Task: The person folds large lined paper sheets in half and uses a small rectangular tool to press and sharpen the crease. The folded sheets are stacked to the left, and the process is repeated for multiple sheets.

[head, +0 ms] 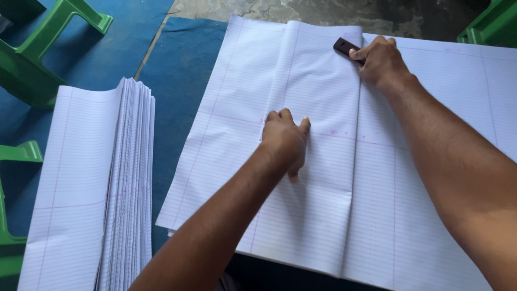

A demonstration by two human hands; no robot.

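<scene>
**Two hands on a folded sheet of ruled paper**

The right hand (381, 60) is closed around a small dark flat tool (344, 47), gripping its near end with the fingers curled over it; the tool's far end pokes out to the left and lies against the paper, right at the top of the fold line (357, 161). The left hand (285, 141) holds nothing: it lies palm down, fingers bent and thumb spread, pressing on the folded-over flap just left of that crease, about halfway down the sheet.

Both hands rest on the large ruled sheet (431, 205), white with fine lines and a pink margin line, which lies spread in the middle of the view with its left part doubled over. The sheet sits on a blue mat (183, 70).

To the left, well apart from the hands, lies a fanned stack of folded ruled sheets (102, 188). Green plastic stools (48, 48) stand at the upper left and along the left edge, and another green piece (490, 24) shows at the upper right corner. Beyond the mat is bare grey floor (323, 13).
</scene>
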